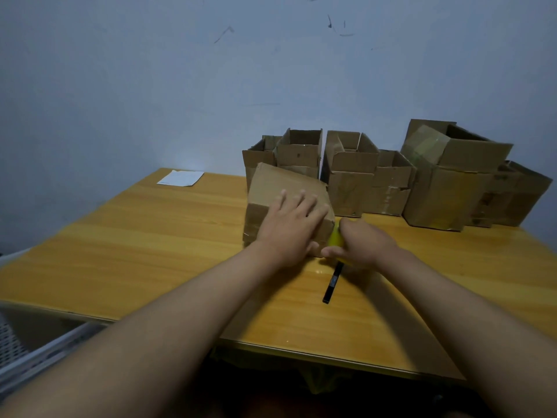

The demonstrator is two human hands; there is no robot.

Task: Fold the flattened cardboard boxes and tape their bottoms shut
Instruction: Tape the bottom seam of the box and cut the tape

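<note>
1. a box (283, 188) is seen on the table (150, 245), right of centre, tilted so that a broad closed face is turned up and toward the camera.
2. the left hand (289, 227) is laid flat on that face, fingers straight and spread, palm pressed to the cardboard.
3. the right hand (361, 242) is placed just beside the box's right lower corner, fingers curled round a yellow tape roll (335, 238); the roll is held against the box's edge.
4. only part of the roll is shown between the two hands, and no strip of tape can be made out through the blur.
5. a black pen-like tool (331, 283) is seen lying on the table just under the right hand, pointing toward the near edge; what it is cannot be told.
6. behind the box, along the wall (180, 86), a row of opened boxes (376, 176) is stood upright with flaps up; the largest is at the right.
7. a white sheet (180, 178) is lying flat at the far left of the table, well apart from the boxes.
8. at the lower left, beside the table, a grey perforated frame (36, 351) is partly shown.
</note>
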